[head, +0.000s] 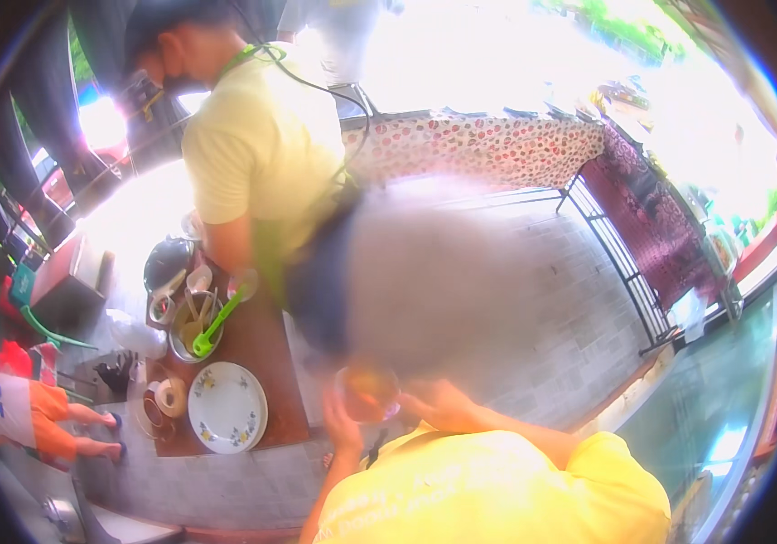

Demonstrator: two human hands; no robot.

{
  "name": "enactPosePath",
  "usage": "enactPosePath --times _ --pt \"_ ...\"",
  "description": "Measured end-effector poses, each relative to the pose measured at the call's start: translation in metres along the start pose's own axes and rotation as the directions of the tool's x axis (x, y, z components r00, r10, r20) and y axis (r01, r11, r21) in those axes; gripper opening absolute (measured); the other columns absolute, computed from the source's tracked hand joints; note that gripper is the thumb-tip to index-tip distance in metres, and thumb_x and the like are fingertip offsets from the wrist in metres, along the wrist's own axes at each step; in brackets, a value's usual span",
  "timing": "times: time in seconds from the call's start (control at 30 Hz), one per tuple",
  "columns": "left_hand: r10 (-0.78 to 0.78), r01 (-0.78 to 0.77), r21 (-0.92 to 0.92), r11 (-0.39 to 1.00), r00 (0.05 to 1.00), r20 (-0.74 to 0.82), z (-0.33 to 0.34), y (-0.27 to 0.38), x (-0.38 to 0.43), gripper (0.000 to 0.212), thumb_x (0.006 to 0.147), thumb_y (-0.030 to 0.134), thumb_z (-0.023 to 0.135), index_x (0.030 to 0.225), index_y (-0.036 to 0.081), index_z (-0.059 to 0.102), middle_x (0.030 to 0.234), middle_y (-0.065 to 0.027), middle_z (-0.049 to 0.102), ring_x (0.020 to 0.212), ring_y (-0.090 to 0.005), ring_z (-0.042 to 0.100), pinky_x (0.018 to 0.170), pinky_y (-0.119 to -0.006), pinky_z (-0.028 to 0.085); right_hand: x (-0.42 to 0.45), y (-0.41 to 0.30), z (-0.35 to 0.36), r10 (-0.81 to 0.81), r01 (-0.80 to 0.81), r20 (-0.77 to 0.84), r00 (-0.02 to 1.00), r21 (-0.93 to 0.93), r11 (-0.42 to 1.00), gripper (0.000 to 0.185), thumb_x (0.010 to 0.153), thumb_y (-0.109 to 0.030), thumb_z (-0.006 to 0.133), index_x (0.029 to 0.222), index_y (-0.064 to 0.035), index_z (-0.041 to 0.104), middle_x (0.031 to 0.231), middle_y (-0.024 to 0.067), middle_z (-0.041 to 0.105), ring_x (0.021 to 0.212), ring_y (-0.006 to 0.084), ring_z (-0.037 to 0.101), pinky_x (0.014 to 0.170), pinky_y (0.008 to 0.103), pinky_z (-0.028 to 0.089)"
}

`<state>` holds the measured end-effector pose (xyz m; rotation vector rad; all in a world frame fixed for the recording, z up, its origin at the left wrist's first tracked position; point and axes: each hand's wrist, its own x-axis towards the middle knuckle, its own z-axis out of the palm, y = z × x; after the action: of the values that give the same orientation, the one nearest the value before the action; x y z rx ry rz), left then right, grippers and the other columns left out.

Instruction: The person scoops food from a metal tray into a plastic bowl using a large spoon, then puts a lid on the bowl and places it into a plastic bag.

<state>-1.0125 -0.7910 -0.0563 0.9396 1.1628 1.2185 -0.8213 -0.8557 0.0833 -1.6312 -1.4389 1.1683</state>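
A small round container point(367, 393) with orange contents is held in front of my yellow shirt; blur hides its exact kind. My left hand point(343, 423) is wrapped around its left side. On its right edge are the fingers of my right hand point(441, 406). To the left, on a brown table point(279, 387), lies a large white plate with a floral rim point(228, 408). Behind it stands a metal bowl point(180, 345) with utensils, and a bright green utensil point(217, 326) rests across it. A roll of tape point(170, 397) is beside the plate.
A person in a pale yellow shirt point(279, 143) stands at the table's far side. Dark pan point(167, 264) and plastic bag point(137, 333) are nearby. A person in orange shorts point(52, 413) is at far left. Cloth-covered tables point(470, 146) stand beyond the tiled floor point(551, 306). A large blur fills the centre.
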Motion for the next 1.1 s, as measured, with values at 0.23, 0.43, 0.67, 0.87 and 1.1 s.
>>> enactPosePath --times 0.23,0.43,0.67,0.87,1.1 --pt "-0.012 0.056 -0.224 0.973 0.98 0.197 0.002 0.038 -0.026 0.027 0.096 0.02 0.038 0.114 0.003 0.048 0.111 -0.0089 0.055 0.102 -0.0193 0.055 0.086 -0.032 0.045 -0.022 0.01 0.04 -0.175 0.168 -0.064 0.982 -0.106 0.98 0.037 0.092 -0.038 0.05 0.095 -0.0015 0.055 0.067 0.0244 0.058 0.063 0.0399 0.06 0.058 0.045 0.046" --pt "-0.018 0.026 -0.051 0.998 0.989 0.149 -0.073 0.043 -0.035 0.027 0.092 0.018 0.041 0.111 0.001 0.052 0.107 -0.0101 0.057 0.101 -0.0203 0.054 0.086 -0.033 0.043 -0.034 -0.049 0.086 -0.113 0.137 0.171 0.979 -0.137 0.981 0.038 0.092 -0.04 0.05 0.089 -0.0016 0.053 0.067 0.0264 0.057 0.062 0.0422 0.059 0.058 0.0465 0.046" --pt "0.061 -0.067 0.232 0.971 0.998 0.031 -0.18 0.084 -0.062 0.031 0.095 0.023 0.039 0.111 0.0 0.052 0.111 -0.0125 0.056 0.102 -0.0238 0.052 0.088 -0.035 0.042 -0.024 -0.075 0.186 -0.243 0.279 0.271 0.931 -0.1 0.955 0.039 0.092 -0.039 0.049 0.081 -0.0014 0.052 0.063 0.025 0.056 0.057 0.0409 0.056 0.055 0.0441 0.044" --pt "0.003 0.0 0.022 1.0 0.992 -0.122 -0.282 0.107 -0.065 0.032 0.096 0.022 0.036 0.117 0.002 0.047 0.11 -0.0109 0.056 0.096 -0.0185 0.056 0.082 -0.03 0.047 0.014 -0.112 0.275 -0.336 0.323 0.416 0.845 0.102 0.941 0.031 0.094 -0.03 0.045 0.089 -0.0014 0.058 0.064 0.0158 0.056 0.058 0.0279 0.054 0.056 0.0368 0.043" --pt "0.181 -0.083 0.226 0.97 0.871 -0.457 -0.381 0.091 -0.075 0.028 0.096 0.023 0.038 0.113 0.002 0.046 0.108 -0.0116 0.051 0.102 -0.0207 0.052 0.089 -0.032 0.043 0.082 -0.222 0.295 -0.249 0.065 0.548 0.799 0.333 0.941 0.026 0.093 -0.02 0.045 0.102 -0.0022 0.061 0.062 -0.0008 0.044 0.057 0.0075 0.041 0.053 0.0251 0.036"
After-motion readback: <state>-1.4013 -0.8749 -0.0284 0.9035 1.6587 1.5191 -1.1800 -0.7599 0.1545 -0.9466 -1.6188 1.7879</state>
